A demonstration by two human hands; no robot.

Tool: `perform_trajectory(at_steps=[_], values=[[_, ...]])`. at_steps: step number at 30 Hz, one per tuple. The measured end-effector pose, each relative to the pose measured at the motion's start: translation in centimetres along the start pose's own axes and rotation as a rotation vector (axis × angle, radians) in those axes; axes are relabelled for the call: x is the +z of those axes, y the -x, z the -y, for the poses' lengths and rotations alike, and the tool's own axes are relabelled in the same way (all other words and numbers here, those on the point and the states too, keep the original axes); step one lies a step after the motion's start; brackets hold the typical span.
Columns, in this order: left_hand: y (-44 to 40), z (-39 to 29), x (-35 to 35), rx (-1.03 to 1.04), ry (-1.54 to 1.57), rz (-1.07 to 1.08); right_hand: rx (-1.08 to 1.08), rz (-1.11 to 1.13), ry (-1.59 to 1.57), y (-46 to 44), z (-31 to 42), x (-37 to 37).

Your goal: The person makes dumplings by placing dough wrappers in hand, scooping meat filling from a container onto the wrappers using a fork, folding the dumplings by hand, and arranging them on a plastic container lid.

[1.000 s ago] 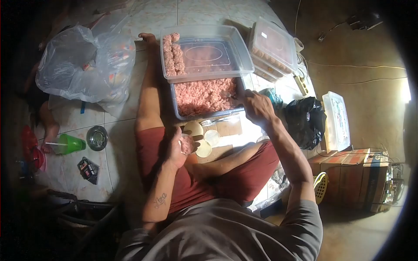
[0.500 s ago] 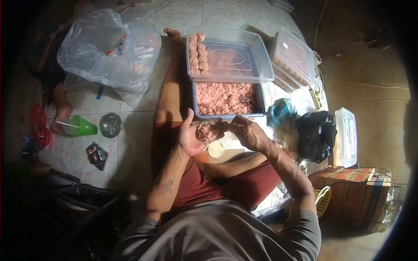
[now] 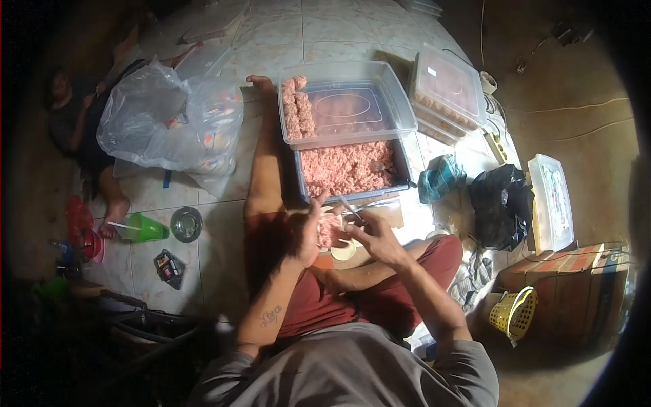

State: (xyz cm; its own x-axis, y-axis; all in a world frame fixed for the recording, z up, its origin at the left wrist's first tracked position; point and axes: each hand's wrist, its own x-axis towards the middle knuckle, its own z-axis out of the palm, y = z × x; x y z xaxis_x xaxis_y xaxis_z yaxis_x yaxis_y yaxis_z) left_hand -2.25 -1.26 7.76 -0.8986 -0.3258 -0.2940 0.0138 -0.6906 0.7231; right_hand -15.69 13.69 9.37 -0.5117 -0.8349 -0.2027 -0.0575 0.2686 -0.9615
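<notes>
My left hand (image 3: 308, 234) is cupped around a dumpling (image 3: 330, 230), a pale wrapper with pink minced meat in it. Close on its right, my right hand (image 3: 381, 237) is closed on a thin metal utensil (image 3: 350, 207); its exact kind is unclear. Below them lie round pale wrappers (image 3: 344, 252). Just beyond my hands is a dark blue tub (image 3: 400, 159) of minced meat (image 3: 346, 166), with what looks like a fork in it. Across the tub's far part sits a clear plastic container (image 3: 405, 102) with filled dumplings (image 3: 298, 112) along its left side.
Lidded containers (image 3: 447, 85) are stacked at the right, near a teal bag (image 3: 441, 178) and a black bag (image 3: 500, 207). On the left are a large plastic bag (image 3: 169, 122), a green cup (image 3: 148, 227) and a glass ashtray (image 3: 186, 224). Another person sits at far left.
My left hand has turned inward around the dumpling. The right hand has come nearer with the utensil, now showing over the filling. The camera view has shifted slightly.
</notes>
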Motion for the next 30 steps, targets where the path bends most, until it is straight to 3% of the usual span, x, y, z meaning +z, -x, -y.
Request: perform_trajectory(at_steps=[1, 3, 4, 5, 7, 9, 10, 11, 12, 13, 15, 17, 19, 21, 23, 24, 25, 27, 28, 29, 30], values=[[0.3, -0.8, 0.3, -0.002, -0.008, 0.002, 0.079, 0.060, -0.198, 0.0, 1.0, 0.8], [1.1, -2.8, 0.1, 0.012, 0.196, 0.197, 0.032, 0.126, -0.547, 0.4, 3.6, 1.7], [1.9, -4.6, 0.6, 0.021, 0.158, 0.242, 0.034, 0.119, -0.556, 0.6, 4.4, 1.6], [1.5, -3.9, -1.8, 0.011, 0.077, 0.285, -0.020, 0.192, -0.501, 0.4, 5.2, 1.3], [2.1, -2.9, -1.1, 0.264, -0.256, 0.320, -0.077, 0.263, -0.439, -0.5, 6.6, 0.6], [1.3, -1.7, -1.4, 0.581, -0.740, 0.187, -0.048, 0.166, 0.002, -0.9, 7.3, 0.5], [0.7, -1.8, -2.0, 0.680, -0.758, 0.149, -0.172, 0.044, -0.048, -0.7, 6.9, 0.9], [1.0, -1.1, -2.2, 0.522, -0.566, 0.042, -0.197, -0.077, -0.200, -0.6, 6.0, 1.4], [1.2, -0.4, -2.4, 0.391, -0.344, -0.079, -0.153, -0.081, -0.146, -0.2, 5.0, 1.1], [1.1, -0.5, -2.6, 0.397, -0.332, -0.093, -0.114, -0.088, -0.089, 0.2, 3.9, 0.4], [0.1, -1.4, -2.8, 0.735, -0.798, -0.139, 0.047, -0.012, -0.319, 0.9, 2.0, 0.8], [-0.4, -2.2, -2.5, 0.768, -0.875, -0.098, 0.086, -0.048, -0.321, 1.2, 1.7, 1.8], [-0.2, -2.5, -1.7, 0.810, -1.035, 0.003, -0.412, -0.020, 0.272, 0.9, 2.4, 2.0], [-0.2, -1.6, -2.2, 0.668, -1.048, -0.124, -0.381, 0.023, 0.379, 0.5, 2.5, 0.8], [-0.5, -2.1, -2.2, 0.905, -1.108, -0.301, -0.376, -0.090, 0.388, 0.2, 3.2, 0.2], [0.4, -3.0, -1.6, 0.682, -0.970, -0.271, -0.381, -0.141, 0.313, 0.1, 1.6, 0.3], [0.7, -3.1, -1.6, 0.680, -0.963, -0.283, -0.379, -0.128, 0.317, 0.4, 0.7, 0.5], [0.8, -3.4, -1.9, 0.683, -0.933, -0.298, 0.033, -0.010, -0.186, 1.4, -0.6, 1.0], [0.6, -3.3, -1.9, 0.743, -0.856, -0.298, 0.162, 0.088, -0.275, 2.1, -0.3, 1.0], [0.5, -3.1, -1.7, 0.741, -0.858, -0.295, 0.150, 0.133, -0.393, 2.2, -1.3, 1.8], [0.6, -2.9, -1.2, 0.731, -0.874, -0.203, 0.038, 0.091, -0.312, 2.2, -1.2, 3.1]])
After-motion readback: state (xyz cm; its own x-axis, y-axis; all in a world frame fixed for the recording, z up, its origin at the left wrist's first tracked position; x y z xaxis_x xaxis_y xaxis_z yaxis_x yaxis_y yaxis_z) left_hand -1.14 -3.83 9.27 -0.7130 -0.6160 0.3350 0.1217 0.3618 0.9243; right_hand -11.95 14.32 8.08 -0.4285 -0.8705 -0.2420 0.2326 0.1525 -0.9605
